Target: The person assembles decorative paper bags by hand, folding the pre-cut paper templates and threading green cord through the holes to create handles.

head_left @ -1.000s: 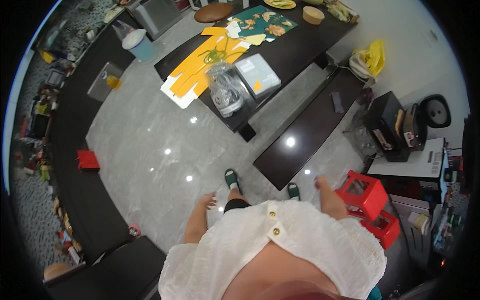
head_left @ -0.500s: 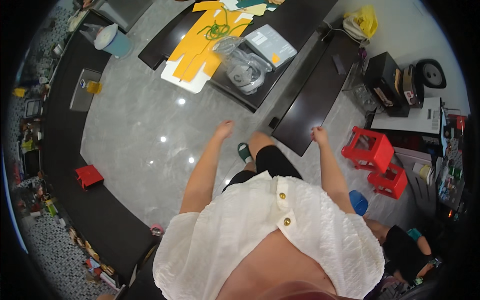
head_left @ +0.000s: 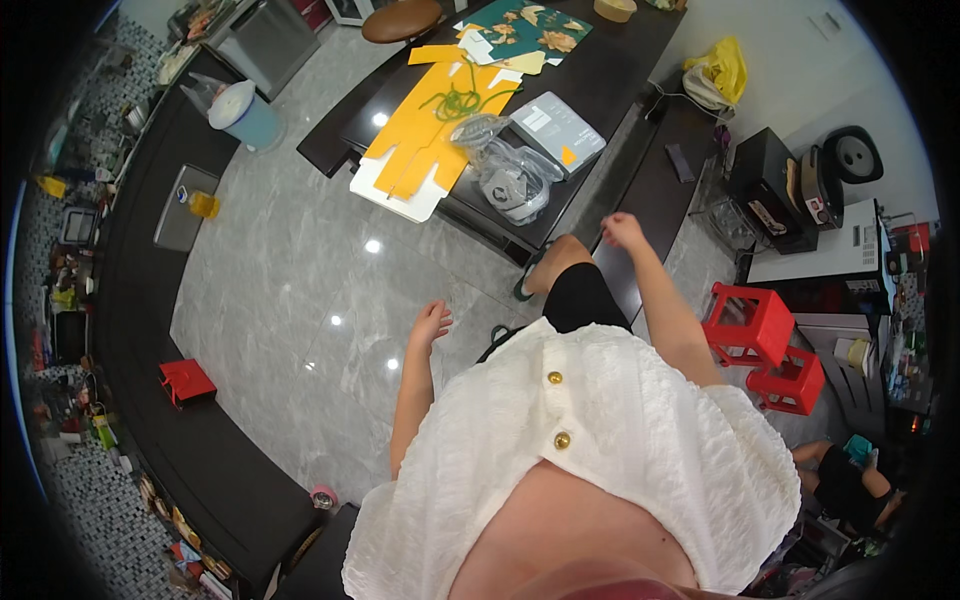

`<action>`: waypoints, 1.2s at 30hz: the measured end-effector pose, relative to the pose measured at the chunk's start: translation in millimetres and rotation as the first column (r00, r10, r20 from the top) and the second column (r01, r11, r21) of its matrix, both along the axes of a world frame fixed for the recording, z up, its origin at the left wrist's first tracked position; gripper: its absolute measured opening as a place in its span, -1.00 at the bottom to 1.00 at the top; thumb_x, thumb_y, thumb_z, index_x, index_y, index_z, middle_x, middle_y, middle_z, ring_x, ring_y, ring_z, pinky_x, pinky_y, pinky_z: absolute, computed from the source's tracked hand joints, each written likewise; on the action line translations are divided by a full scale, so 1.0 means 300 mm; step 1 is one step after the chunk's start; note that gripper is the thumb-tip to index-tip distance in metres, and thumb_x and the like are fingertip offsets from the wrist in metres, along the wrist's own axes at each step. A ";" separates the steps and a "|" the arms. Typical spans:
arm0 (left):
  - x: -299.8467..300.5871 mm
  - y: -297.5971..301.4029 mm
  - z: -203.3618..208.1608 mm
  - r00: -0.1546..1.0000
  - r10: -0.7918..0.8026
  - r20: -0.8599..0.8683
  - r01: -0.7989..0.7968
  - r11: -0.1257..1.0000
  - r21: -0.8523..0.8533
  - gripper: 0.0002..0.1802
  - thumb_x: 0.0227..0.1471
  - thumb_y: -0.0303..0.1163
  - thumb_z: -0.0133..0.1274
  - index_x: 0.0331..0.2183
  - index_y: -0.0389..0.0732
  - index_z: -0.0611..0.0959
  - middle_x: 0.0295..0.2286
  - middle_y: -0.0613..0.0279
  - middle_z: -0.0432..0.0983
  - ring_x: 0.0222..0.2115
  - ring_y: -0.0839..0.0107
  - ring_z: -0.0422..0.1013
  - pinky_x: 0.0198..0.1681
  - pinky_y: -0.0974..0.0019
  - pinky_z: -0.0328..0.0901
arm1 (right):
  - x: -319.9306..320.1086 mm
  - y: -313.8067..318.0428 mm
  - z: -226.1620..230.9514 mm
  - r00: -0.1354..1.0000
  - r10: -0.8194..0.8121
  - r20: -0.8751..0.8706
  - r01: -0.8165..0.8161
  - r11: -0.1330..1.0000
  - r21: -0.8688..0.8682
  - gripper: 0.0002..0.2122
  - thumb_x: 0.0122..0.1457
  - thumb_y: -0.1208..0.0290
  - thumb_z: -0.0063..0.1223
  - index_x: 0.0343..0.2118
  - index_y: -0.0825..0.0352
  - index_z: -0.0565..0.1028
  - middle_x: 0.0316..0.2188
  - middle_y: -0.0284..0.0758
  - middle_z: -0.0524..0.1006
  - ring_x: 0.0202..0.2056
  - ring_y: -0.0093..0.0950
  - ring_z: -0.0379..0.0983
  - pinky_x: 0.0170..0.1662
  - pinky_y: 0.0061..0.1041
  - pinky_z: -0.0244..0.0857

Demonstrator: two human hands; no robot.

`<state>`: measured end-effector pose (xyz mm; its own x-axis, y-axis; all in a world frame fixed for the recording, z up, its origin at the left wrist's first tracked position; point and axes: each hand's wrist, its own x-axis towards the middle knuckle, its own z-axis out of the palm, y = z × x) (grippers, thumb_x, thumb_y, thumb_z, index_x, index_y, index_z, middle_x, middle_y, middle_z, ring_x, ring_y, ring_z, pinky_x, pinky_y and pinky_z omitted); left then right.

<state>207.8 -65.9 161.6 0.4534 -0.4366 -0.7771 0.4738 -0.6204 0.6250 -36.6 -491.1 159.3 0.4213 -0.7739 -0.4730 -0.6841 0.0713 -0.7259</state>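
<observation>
My left hand point(head_left: 432, 324) hangs over the grey tiled floor, its fingers loosely bent and apart, with nothing in it. Over the dark bench on the right, my right hand point(head_left: 622, 231) is held with its fingers curled in; I see no object in it. Neither hand touches anything. Ahead of me stands a dark table point(head_left: 470, 215). On it are a flattened yellow cardboard box point(head_left: 425, 130), a green cord point(head_left: 460, 102), a grey-white box point(head_left: 558, 132) and a clear plastic bag with a grey item inside point(head_left: 515, 182).
A long dark counter point(head_left: 130, 290) curves along the left, bearing a red gift bag point(head_left: 187, 382) and a lidded bucket point(head_left: 243, 115). On the right are red plastic stools point(head_left: 750, 325), a dark bench point(head_left: 655, 205) and a black speaker point(head_left: 770, 190). Another person point(head_left: 845, 485) sits at lower right.
I have stepped forward, so the table and its things sit lower in view. My left hand has swung back toward me and its fingers have loosened; my right hand has swung forward.
</observation>
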 end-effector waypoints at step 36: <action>-0.163 -1.124 0.000 0.096 0.408 0.908 -0.784 0.593 -0.183 -0.55 0.31 -0.29 -0.27 0.10 -0.40 0.35 0.06 -0.10 0.32 0.06 0.10 0.28 0.15 0.20 0.13 | 1.076 -1.543 0.009 0.704 0.644 -0.301 -0.524 0.185 -0.831 -0.41 0.17 -0.05 -0.09 0.18 0.22 0.30 0.26 -0.16 0.16 0.28 -0.17 0.00 0.29 -0.12 -0.14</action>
